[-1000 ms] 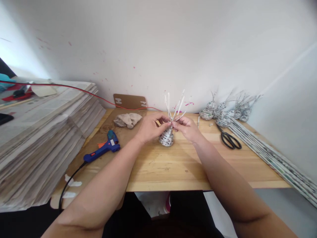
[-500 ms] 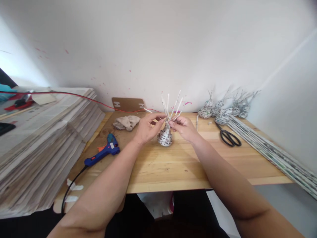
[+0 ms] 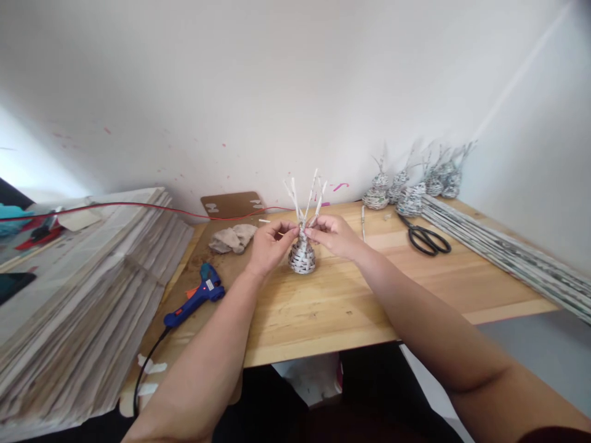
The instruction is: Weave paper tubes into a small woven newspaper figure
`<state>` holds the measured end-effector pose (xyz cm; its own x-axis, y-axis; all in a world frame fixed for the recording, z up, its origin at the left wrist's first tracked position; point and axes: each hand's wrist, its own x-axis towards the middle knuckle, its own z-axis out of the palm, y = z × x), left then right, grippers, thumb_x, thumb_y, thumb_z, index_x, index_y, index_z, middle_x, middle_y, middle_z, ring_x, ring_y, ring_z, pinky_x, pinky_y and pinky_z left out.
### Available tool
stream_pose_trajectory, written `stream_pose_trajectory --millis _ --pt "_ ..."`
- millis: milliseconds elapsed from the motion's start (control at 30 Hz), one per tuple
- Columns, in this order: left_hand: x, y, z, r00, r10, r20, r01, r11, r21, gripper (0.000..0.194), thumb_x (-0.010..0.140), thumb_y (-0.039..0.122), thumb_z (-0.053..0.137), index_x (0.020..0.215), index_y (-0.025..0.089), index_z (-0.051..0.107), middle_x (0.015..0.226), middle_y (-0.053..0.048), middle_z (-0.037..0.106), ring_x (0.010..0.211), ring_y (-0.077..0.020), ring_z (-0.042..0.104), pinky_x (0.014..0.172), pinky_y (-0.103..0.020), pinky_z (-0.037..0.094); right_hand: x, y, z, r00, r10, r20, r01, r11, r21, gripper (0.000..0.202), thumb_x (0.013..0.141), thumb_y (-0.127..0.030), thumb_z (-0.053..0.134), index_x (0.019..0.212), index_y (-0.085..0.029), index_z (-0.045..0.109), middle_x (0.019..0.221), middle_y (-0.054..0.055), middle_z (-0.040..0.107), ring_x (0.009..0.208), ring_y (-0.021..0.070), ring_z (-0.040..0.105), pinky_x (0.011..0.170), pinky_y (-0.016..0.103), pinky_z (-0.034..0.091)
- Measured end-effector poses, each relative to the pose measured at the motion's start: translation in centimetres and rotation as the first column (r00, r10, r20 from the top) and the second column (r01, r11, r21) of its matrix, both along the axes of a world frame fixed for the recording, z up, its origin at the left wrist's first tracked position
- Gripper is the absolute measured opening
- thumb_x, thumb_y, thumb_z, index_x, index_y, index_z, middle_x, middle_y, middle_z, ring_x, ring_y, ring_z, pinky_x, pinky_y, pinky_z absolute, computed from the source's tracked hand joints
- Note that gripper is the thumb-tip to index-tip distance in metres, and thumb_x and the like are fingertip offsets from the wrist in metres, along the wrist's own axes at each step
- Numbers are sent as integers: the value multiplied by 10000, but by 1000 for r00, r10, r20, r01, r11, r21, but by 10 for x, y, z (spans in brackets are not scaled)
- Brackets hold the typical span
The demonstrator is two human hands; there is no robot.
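Fingers of our left hand (image 3: 270, 247) and right hand (image 3: 333, 236) pinch strips (image 3: 309, 197) at the neck of our woven pot (image 3: 302, 259), upright between them over the tabletop (image 3: 318, 320); a strip end (image 3: 264, 220) has newly emerged leftward, suggesting ongoing weaving.

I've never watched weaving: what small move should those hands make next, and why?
Perhaps the right hand should bend one upright paper strip around the neck of the woven paper vessel while the left hand steadies it, since both hands are there and several strips stick up above.
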<state>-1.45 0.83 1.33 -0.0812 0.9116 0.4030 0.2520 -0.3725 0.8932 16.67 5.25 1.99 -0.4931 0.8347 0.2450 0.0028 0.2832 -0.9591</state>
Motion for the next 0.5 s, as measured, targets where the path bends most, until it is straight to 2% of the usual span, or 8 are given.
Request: stream_pose_trajectory --millis 133,267,500 --pt "-3 2 -5 997 -44 57 46 999 -23 282 780 412 742 838 138 708 750 -16 692 655 -109 600 633 -225 487 2 1 0 999 33 15 -33 999 0 256 739 -391 725 806 -155 653 650 -14 600 619 127 548 627 278 431" --pt "-3 1 -7 993 -63 97 66 997 -29 308 780 439 748 845 142 695 730 -16 687 655 -115 615 640 -231 512 1 1 -2 999 7 44 -9 999 45 221 764 -364 683 834 -155 671 693 -3 632 648 129 566 640 271 444" --pt "2 -3 -12 998 -15 63 10 997 75 307 841 403 702 1039 168 692 814 -28 707 698 -124 645 643 -234 540 -2 -4 -1 994 -53 91 40 990 137 180 810 -327 630 794 -151 659 663 -15 610 612 114 535 593 243 411"
